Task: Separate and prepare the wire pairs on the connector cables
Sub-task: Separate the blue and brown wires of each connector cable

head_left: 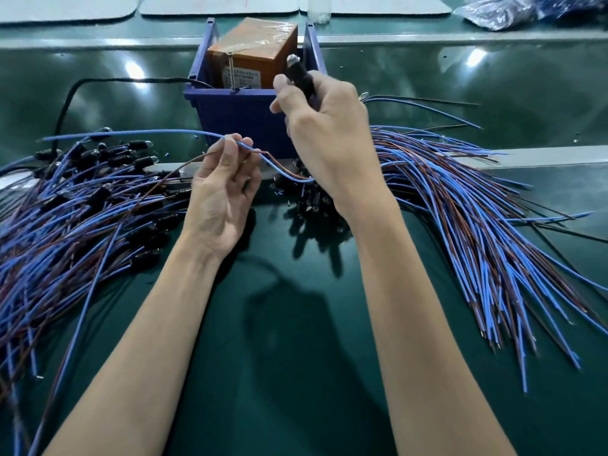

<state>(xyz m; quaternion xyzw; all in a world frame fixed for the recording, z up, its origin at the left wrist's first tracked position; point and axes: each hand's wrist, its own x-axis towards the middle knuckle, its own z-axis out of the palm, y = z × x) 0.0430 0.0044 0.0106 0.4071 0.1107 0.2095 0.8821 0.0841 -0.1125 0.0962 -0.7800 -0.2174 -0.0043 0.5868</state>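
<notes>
The right hand [329, 136] is lifted over the green table [296, 357]. Its fingers are curled around a black connector [297, 77], which points up and away and has a small metal tip. It is in front of the blue bin [243, 116]. From under this hand a pair of wires goes down and to the left.

The left hand [223, 185] has its palm toward the camera. The thumb and the fingertips pinch the blue wire [131, 133] of this pair. The wire continues far to the left, above the table. The brown wire [265, 153] lies just beside the blue one at the fingers, and I cannot tell if the hand also grips it. Left of the hand the two wires are apart.

On the left side of the table there is a loose pile of cables [82, 209] with blue and brown wires and black connectors. On the right side another pile [477, 209] spreads like a fan, with the wire ends toward the near edge. More connectors [309, 202] lie behind the right wrist.

In the bin stands an orange-brown box [253, 51] wrapped in clear tape. A black cord [65, 103] goes from the bin to the left. At the far edge lie grey pads [65, 8] and a plastic bag [510, 11].
</notes>
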